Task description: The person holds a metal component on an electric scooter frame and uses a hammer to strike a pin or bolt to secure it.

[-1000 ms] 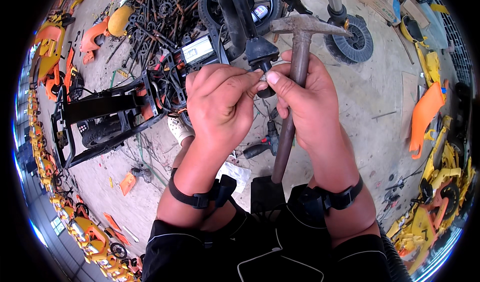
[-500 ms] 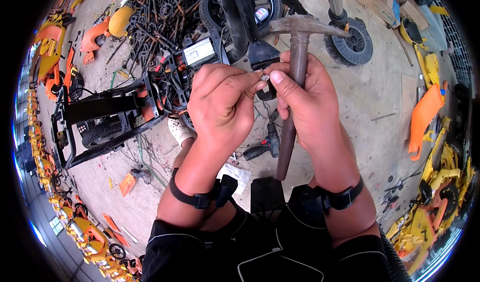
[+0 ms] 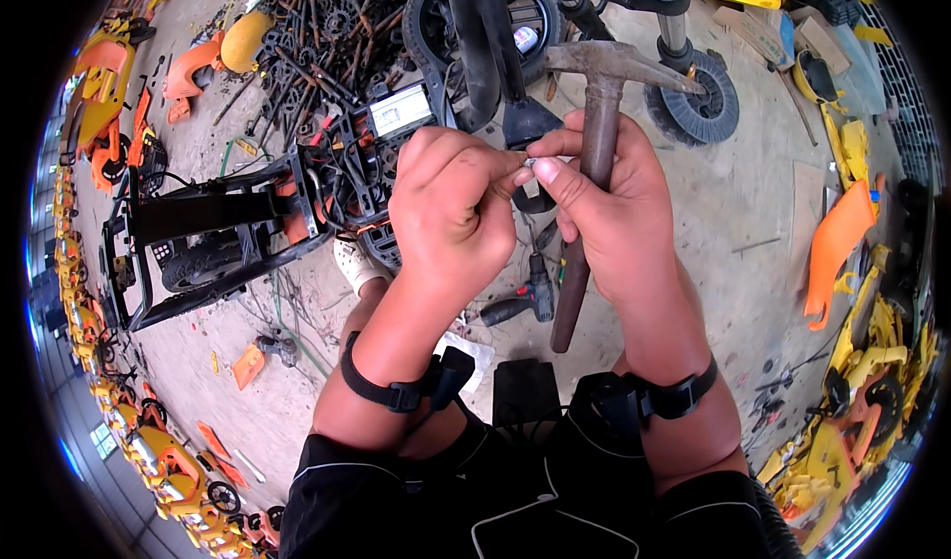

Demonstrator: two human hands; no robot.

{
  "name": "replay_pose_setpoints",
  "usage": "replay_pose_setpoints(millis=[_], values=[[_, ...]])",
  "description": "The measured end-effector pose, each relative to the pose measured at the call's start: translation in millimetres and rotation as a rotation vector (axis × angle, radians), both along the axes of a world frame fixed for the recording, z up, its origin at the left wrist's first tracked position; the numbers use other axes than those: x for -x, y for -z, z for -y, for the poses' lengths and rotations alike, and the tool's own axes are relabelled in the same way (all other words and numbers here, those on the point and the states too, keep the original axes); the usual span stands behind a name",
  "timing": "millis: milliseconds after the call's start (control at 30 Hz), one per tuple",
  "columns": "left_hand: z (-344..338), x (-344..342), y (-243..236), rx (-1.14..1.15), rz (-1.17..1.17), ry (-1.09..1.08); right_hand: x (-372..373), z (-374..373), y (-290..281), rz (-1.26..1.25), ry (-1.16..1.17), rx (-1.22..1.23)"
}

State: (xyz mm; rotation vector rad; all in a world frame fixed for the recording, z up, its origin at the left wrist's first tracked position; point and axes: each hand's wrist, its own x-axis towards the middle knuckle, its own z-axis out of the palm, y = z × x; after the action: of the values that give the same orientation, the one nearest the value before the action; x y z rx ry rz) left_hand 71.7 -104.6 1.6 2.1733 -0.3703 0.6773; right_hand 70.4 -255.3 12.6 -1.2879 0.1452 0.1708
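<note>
In front of me, my left hand is closed, its thumb and forefinger pinching one end of a small silvery piece. The thumb and forefinger of my right hand meet it from the other side. The piece is too small to make out its kind. A rusty hammer with a pointed end stands upright in my right hand, head up, its handle between palm and fingers. Just beyond my fingertips is the black flared end of a tube on a vehicle frame.
A black vehicle frame with wiring lies at the left. On the floor below my hands lies a cordless drill. Rusty metal parts are heaped at the far left. Orange and yellow panels line the right; a wheel stands beyond the hammer.
Both hands stay together at the small piece, with little finger movement. The hammer head has shifted slightly right and down in the picture.
</note>
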Motion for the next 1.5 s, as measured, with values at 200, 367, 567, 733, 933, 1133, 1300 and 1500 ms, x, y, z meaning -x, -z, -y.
replay_pose_setpoints(millis=[200,367,567,733,933,1133,1300,1500], values=[[-2.8,0.9,-1.6,0.014,-0.062,0.013,-1.0,-1.0,-2.9,0.020,-0.013,0.023],[0.4,3.7,-4.4,0.090,-0.114,-0.001,1.1,-1.0,-2.7,0.066,-0.029,0.101],[1.2,4.5,0.1,0.074,-0.109,0.007,2.5,1.7,-6.1,0.040,0.029,0.121],[0.0,7.0,2.7,-0.001,-0.119,0.015,2.9,3.1,-0.2,0.106,0.091,0.166],[-0.9,9.7,1.8,-0.043,-0.133,-0.009,4.9,0.1,6.6,0.117,0.118,0.153],[-4.6,9.0,1.9,-0.055,-0.117,0.006,5.6,-1.4,5.1,0.088,0.127,0.131],[-7.1,7.7,2.1,-0.033,-0.139,-0.002,3.0,-3.1,6.8,0.118,0.133,0.214],[-13.1,-2.9,15.8,0.003,-0.192,-0.070,-1.9,11.0,4.6,0.133,0.209,0.341]])
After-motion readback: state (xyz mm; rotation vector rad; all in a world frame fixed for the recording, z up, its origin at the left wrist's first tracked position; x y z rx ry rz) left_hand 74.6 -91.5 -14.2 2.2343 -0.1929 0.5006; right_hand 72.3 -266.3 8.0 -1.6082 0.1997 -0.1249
